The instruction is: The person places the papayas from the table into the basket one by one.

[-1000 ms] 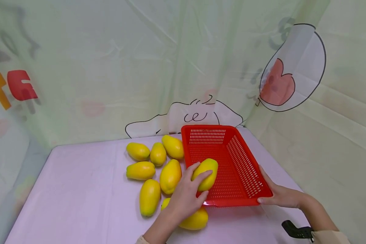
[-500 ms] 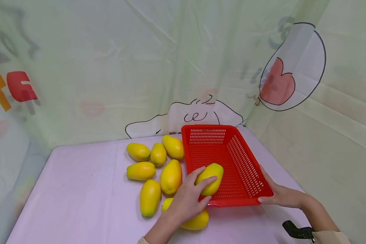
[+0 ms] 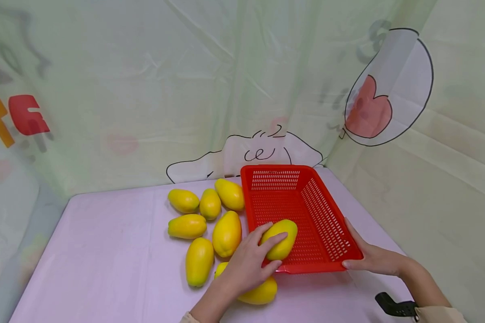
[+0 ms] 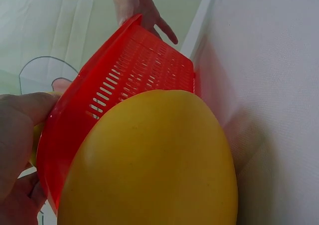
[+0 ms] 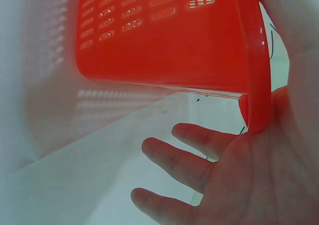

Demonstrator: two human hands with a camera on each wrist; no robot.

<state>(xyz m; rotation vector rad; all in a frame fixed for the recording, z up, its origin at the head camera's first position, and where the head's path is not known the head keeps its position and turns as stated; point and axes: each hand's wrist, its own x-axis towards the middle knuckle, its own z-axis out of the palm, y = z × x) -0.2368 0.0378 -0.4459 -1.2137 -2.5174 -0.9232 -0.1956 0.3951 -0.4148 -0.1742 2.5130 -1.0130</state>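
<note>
My left hand [image 3: 246, 260] reaches over the near left rim of a red plastic basket [image 3: 315, 215]. It grips a yellow, papaya-shaped fruit [image 3: 282, 239] with a greenish end, low inside the basket; in the left wrist view the rim hides most of that fruit. My right hand [image 3: 372, 259] holds the basket's near right corner, thumb on the rim. In the right wrist view several of its fingers [image 5: 174, 160] spread straight outside the wall. Beneath my left forearm another yellow fruit [image 3: 260, 292] lies on the table, large in the left wrist view.
Several more yellow fruits [image 3: 199, 261] lie on the pale table [image 3: 93, 260], left of the basket. The rearmost right fruit [image 3: 230, 195] lies right at the basket's left wall. A black curved object [image 3: 394, 306] is by the right forearm. Printed curtains [image 3: 145, 89] stand behind and beside the table.
My left hand has moved slightly right and down, lowering the held fruit further into the basket. The right hand and basket have stayed in place.
</note>
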